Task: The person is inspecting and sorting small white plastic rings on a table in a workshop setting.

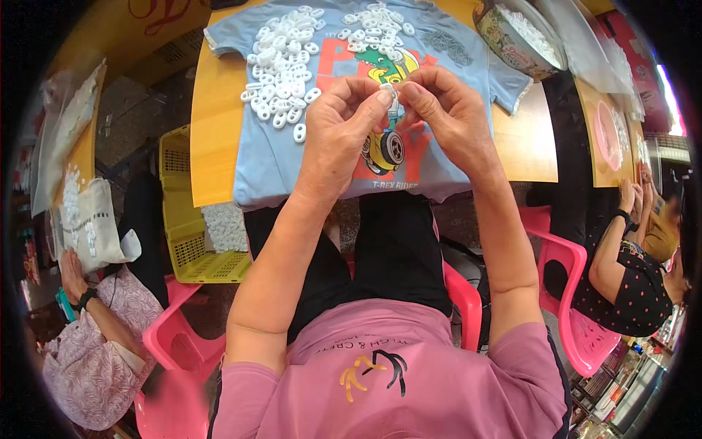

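Pink short-sleeved cloth shirt (468,373) on the wearer is closest to the cam. Beyond it, L hand (342,121) and R hand (444,106) meet above a light-blue cloth T-shirt w/ a bright cartoon print (267,168), spread out on a yellow smooth-topped table (530,150). Both hands are pinched thumb-to-finger, tips close together, on a small white piece, prob. plastic (387,88); fingers cover most of it, so can't tell if it's one pc or two, or which hand grips harder.

Big heap of white oval two-holed plastic pieces (281,69) lies on the T-shirt, fwd-left of the hands, w/ one stray white oval pc (300,132) just beside the L wrist. Smaller heap of white plastic pieces (374,29) sits straight ahead. Patterned oval tub (504,44), prob. metal, w/ white contents, is at upper right.

Step in hand, by the look: fine fingertip work on a single small item, held up off the cloth. Next move prob. calls for a steady L pinch while the R thumb presses or turns, then a let-go onto one of the heaps; can't tell which. Risk: it slips & gets lost among look-alikes.
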Demonstrator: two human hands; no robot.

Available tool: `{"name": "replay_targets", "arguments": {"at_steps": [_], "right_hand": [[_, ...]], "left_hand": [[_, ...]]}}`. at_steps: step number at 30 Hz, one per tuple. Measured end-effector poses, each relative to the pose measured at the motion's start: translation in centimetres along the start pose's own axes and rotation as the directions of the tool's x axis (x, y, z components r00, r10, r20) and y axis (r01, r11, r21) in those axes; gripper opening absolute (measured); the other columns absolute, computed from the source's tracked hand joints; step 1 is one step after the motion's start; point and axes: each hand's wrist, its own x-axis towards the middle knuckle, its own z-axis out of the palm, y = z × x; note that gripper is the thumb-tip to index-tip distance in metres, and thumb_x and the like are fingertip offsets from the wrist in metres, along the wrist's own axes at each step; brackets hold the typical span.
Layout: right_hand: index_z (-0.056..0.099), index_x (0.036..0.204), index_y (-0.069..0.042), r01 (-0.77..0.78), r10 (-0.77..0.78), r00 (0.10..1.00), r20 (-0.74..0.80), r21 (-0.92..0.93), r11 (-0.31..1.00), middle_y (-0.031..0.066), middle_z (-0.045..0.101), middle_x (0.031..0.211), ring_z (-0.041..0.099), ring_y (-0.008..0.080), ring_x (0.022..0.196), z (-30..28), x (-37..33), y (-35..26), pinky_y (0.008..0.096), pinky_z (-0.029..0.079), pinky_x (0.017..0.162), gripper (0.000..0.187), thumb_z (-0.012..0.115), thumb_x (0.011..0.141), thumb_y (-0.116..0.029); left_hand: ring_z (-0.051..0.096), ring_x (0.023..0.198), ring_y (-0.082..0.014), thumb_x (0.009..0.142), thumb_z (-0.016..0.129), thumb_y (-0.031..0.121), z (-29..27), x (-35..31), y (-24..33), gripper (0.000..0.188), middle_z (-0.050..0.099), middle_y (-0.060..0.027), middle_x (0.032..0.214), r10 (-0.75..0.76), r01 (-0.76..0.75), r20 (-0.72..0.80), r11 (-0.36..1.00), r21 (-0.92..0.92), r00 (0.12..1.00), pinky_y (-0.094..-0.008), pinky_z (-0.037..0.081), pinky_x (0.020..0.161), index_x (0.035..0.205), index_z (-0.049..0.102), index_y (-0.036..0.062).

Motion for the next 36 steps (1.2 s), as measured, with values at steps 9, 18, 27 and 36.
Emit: {"name": "replay_targets", "arguments": {"at_steps": [9,18,27,36], "right_hand": [[0.057,0.096,0.0,0.242,-0.211,0.97,0.121,-0.392,0.888,0.003,0.058,0.076,0.058,0.0093,0.063,-0.7,0.7,0.3,0.0224,0.046,0.057,0.022,0.054,0.1,-0.022],[0.055,0.091,-0.001,0.293,-0.307,0.951,0.027,-0.381,0.877,0.0032,0.056,0.071,0.056,0.0095,0.059,0.3,1.0,1.4,0.0241,0.044,0.053,0.024,0.05,0.101,-0.021],[0.051,0.082,0.001,0.466,-0.53,0.847,0.033,-0.526,0.711,0.0128,0.048,0.065,0.053,0.0265,0.057,0.5,1.5,1.1,0.0362,0.04,0.052,0.019,0.059,0.094,-0.012],[0.049,0.083,0.0,0.496,-0.567,0.822,0.055,-0.558,0.665,0.0175,0.05,0.068,0.053,0.0382,0.064,1.5,1.6,1.5,0.0413,0.041,0.054,0.017,0.058,0.093,-0.01]], "left_hand": [[0.057,0.074,-0.0052,0.089,0.068,0.012,-0.1,0.0,-0.1,0.014,0.064,-0.0005,0.087,-0.009,0.009,0.028,1.0,-0.029,1.0,-0.0193,0.045,0.064,0.097,0.062,0.002],[0.054,0.069,-0.0053,0.089,0.068,0.01,0.1,0.2,-0.2,0.013,0.063,-0.0009,0.085,0.002,-0.002,0.013,1.0,-0.012,1.0,-0.0194,0.044,0.063,0.098,0.062,0.0014],[0.054,0.067,-0.0052,0.089,0.067,0.01,0.1,0.3,0.0,0.012,0.062,-0.0011,0.08,0.006,-0.006,-0.004,0.997,0.073,1.0,-0.0195,0.044,0.061,0.095,0.062,0.0008],[0.055,0.067,-0.0079,0.09,0.066,0.009,0.2,0.4,0.1,0.013,0.062,-0.0031,0.078,0.004,-0.001,-0.041,0.999,0.052,0.999,-0.0205,0.045,0.062,0.096,0.061,-0.0015]]}}
